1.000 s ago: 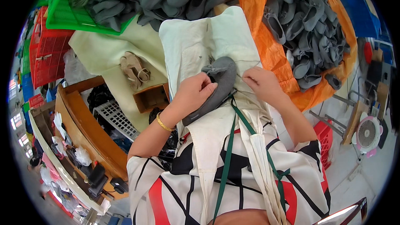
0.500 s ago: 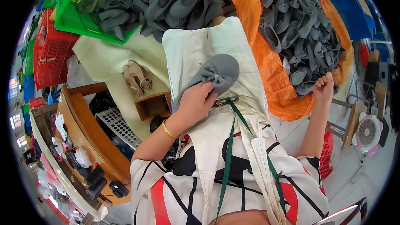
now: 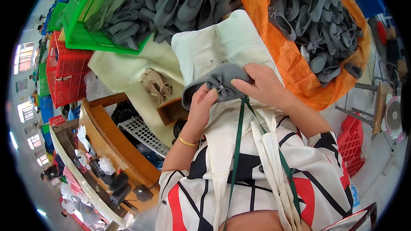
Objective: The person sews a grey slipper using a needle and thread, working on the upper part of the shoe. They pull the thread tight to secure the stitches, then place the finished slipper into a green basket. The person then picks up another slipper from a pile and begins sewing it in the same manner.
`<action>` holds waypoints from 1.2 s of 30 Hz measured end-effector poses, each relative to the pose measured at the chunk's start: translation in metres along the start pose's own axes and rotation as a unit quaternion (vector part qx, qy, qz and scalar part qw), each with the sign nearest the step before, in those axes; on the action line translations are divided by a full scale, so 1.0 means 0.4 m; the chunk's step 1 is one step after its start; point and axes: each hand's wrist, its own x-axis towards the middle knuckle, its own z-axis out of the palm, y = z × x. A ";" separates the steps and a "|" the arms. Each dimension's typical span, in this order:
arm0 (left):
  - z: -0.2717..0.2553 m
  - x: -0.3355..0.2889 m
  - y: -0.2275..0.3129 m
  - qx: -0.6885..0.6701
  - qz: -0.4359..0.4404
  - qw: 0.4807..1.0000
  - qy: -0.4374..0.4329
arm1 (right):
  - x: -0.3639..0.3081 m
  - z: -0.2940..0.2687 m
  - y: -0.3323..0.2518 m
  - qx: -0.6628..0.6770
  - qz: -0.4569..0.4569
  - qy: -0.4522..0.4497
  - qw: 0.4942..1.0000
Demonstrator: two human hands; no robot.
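Over my lap I hold a grey slip-on shoe [image 3: 233, 72] with a gathered bow on its toe. My left hand [image 3: 202, 105] pinches it on the left, with the thumb next to the bow. On the toe end at the right, my right hand [image 3: 264, 84] has closed, its thumb on top near the bow and the fingers at the far edge. A pale padded cloth [image 3: 201, 47] lies beneath the shoe across my lap. What the lower fingers do under the shoe is hidden.
Ahead, a pile of grey shoes [image 3: 171, 6] lies beside a green crate [image 3: 102, 47]. To the right stands an orange sack [image 3: 291, 72] full of similar shoes. Beige sandals [image 3: 156, 83] rest at the left near a wooden desk [image 3: 115, 145]. A stool [image 3: 381, 107] and a fan [image 3: 393, 115] stand far right.
My right hand has come from the orange sack to the shoe and now grips its toe end. The shoe has turned more level and come lower; my left hand has shifted its hold.
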 end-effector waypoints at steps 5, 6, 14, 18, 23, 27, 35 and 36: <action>0.000 0.006 -0.019 0.030 0.028 0.999 0.030 | -0.009 0.013 -0.003 0.027 -0.004 0.009 1.000; -0.008 0.003 -0.026 0.000 0.034 0.999 0.022 | -0.010 0.011 0.002 0.072 0.022 -0.003 0.997; -0.027 0.020 -0.057 -0.040 0.042 0.998 -0.016 | -0.025 0.025 0.056 0.225 0.114 -0.054 0.966; -0.010 0.025 -0.045 -0.012 0.016 1.000 -0.004 | -0.027 0.029 0.061 0.223 0.130 -0.048 0.965; 0.029 0.043 -0.012 0.107 0.007 0.992 -0.065 | -0.024 -0.006 0.118 0.245 0.155 0.005 0.957; 0.033 0.045 0.034 0.147 0.060 0.985 -0.069 | -0.001 -0.136 0.167 0.352 0.229 0.140 0.897; -0.099 0.096 0.050 0.073 0.052 0.992 0.088 | 0.035 -0.338 0.340 0.551 0.177 0.327 0.747; -0.115 0.103 0.056 0.063 0.054 0.992 0.098 | 0.049 -0.315 0.341 0.538 0.198 0.296 0.764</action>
